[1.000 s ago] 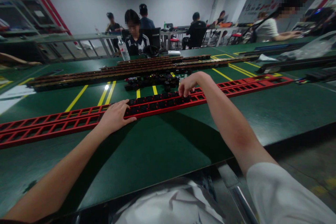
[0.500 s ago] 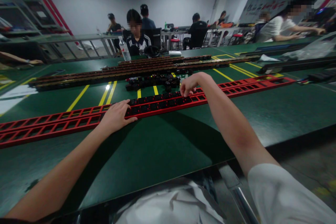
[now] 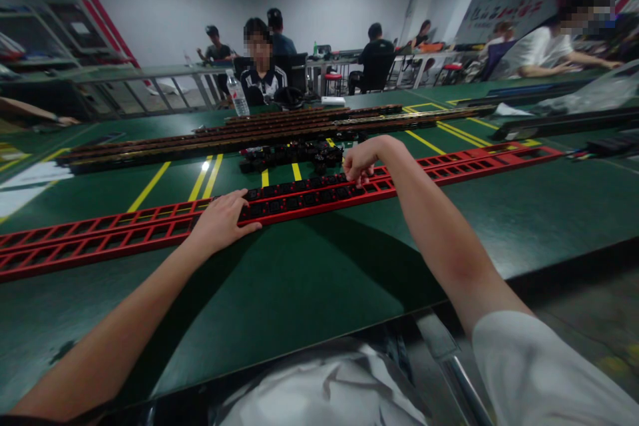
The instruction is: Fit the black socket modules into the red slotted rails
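Note:
Across the green table lies a long red slotted frame (image 3: 124,237), with black square pieces (image 3: 292,202) in its middle slots. My left hand (image 3: 222,218) rests on the frame at the left end of those pieces, thumb spread along the near edge. Over the right end of the pieces, my right hand (image 3: 359,163) is bent down with its fingers curled together; what they pinch, if anything, is too small to make out. A pile of black parts (image 3: 294,156) lies just behind the frame.
Long brown strips (image 3: 200,140) lie behind the black parts. A water bottle (image 3: 238,94) stands at the far edge. Dark rails (image 3: 564,125) and a clear plastic bag (image 3: 589,96) are at the right. Several people sit beyond the table.
My right hand has shifted very slightly, its fingertips a little right and lower. My left hand has stayed put. A person across the table has raised their head.

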Tool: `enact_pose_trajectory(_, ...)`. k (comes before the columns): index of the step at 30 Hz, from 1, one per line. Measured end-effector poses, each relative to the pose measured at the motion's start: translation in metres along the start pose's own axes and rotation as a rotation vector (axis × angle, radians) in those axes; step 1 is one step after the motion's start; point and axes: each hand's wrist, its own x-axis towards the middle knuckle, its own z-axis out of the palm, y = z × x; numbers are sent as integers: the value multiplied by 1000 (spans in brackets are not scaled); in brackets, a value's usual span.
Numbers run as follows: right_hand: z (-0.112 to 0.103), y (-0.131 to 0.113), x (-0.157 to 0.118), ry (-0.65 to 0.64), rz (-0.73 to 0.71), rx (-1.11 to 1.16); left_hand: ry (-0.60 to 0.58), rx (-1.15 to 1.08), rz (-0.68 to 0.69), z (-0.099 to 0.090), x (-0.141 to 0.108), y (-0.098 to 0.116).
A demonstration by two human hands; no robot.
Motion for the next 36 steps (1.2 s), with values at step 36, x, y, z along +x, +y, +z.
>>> enact_pose_trajectory(36, 9, -22, -7, 27, 73, 140, -10, 58, 3, -1, 0, 1)
